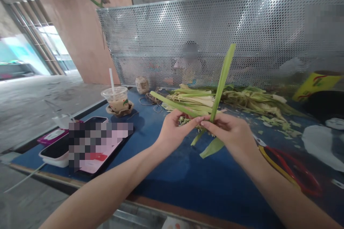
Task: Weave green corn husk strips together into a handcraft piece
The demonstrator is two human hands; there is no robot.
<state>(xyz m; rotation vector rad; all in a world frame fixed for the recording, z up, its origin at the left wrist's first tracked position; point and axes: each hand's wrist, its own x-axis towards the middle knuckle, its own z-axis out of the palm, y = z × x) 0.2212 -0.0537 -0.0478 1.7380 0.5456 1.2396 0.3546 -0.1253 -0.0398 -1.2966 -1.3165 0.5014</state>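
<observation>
Both hands are pinched close together above the blue table (166,182), holding green corn husk strips that cross between the fingers. My left hand (173,125) grips a corn husk strip (168,103) that slants up to the left. Upright from my right hand (232,128) rises a longer corn husk strip (222,78), while wider husk ends (212,148) hang below. The fingers hide where the strips cross. Just behind the hands lies a pile of pale and green husks (193,97). Scissors (292,168) with red and yellow handles rest beside my right forearm.
A lidded drink cup (115,98) with a straw, phones (106,150) and a purple packet (52,136) stand left. Twine (142,85) sits behind. More husks (263,105), scraps, a white plastic piece (322,146) and a yellow package (317,84) lie right. A perforated metal screen (150,25) borders the back.
</observation>
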